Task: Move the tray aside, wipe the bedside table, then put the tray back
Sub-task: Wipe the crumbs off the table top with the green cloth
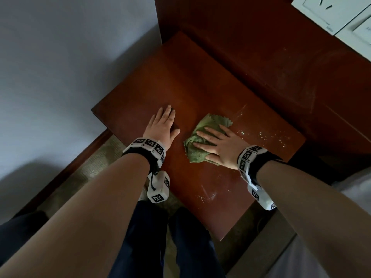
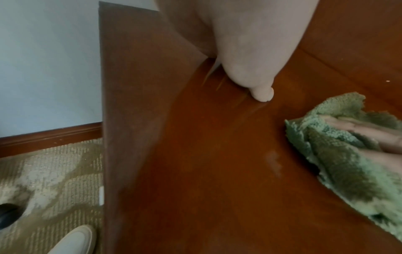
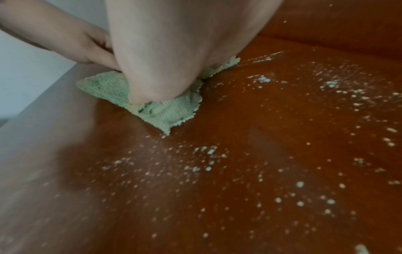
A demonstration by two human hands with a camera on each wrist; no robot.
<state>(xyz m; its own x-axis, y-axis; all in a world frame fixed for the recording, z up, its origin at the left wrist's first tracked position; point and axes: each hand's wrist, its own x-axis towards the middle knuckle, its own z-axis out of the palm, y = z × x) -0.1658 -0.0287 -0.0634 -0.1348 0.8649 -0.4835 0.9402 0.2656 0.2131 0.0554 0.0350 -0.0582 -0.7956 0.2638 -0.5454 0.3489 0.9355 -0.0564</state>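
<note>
The reddish-brown bedside table [image 1: 180, 81] [image 2: 206, 171] carries no tray; no tray shows in any view. My left hand [image 1: 162, 125] [image 2: 250, 51] lies flat on the tabletop near its left edge, fingers straight, holding nothing. Just to its right, my right hand [image 1: 218, 145] [image 3: 174, 51] presses flat on a crumpled green cloth [image 1: 194, 151] [image 2: 348, 171] [image 3: 169, 111] with its fingers spread over it. White crumbs [image 1: 265, 135] [image 3: 206, 154] are scattered over the right and front parts of the tabletop.
A dark wooden headboard panel [image 1: 261, 47] rises behind the table, with a white socket plate [image 1: 333, 13] at the top right. A pale wall [image 1: 60, 57] and patterned carpet [image 1: 96, 163] lie left. My white shoe [image 2: 74, 240] stands by the table's front. White bedding [image 1: 357, 187] is at the right.
</note>
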